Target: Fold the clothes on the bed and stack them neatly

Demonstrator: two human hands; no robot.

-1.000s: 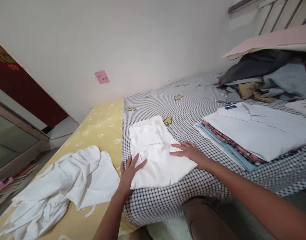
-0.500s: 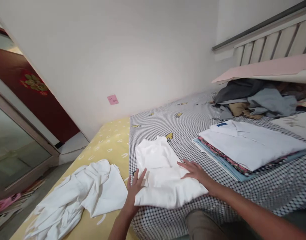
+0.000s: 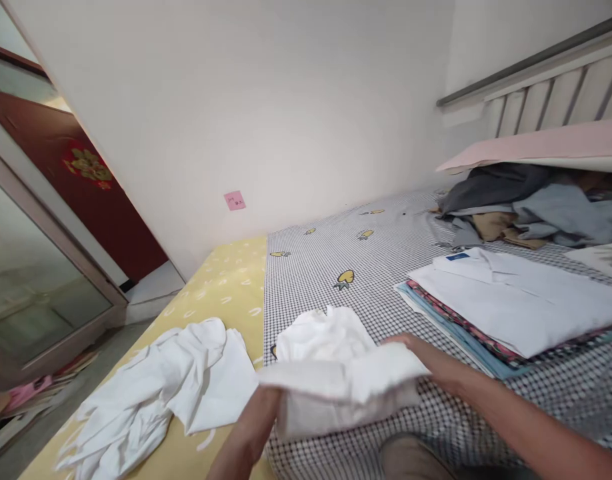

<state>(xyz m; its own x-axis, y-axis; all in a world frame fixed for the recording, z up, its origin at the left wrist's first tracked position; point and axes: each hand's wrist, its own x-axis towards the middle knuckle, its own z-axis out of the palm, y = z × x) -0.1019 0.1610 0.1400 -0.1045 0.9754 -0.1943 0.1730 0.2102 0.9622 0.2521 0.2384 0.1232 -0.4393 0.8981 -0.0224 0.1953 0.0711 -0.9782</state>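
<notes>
A partly folded white shirt (image 3: 326,333) lies on the checked part of the bed, its neckline towards the wall. Its near end is lifted off the sheet in a raised fold. My left hand (image 3: 267,405) grips the left side of that fold, fingers hidden by the cloth. On the other side, my right hand (image 3: 411,350) holds the fold's right edge, its fingers also mostly covered. To the left, a crumpled white garment (image 3: 156,393) rests on the yellow part of the bed.
Right of the shirt sits a stack of folded clothes (image 3: 506,293) topped by a white collared shirt. Behind it, a heap of grey and brown clothes (image 3: 531,200) lies beneath a pink board-like sheet (image 3: 541,143). A wall (image 3: 311,120) borders the bed's far side.
Both hands went from lying spread on the shirt to gripping its near end and lifting it. The shirt's neckline has shifted nearer to me. The view has turned slightly.
</notes>
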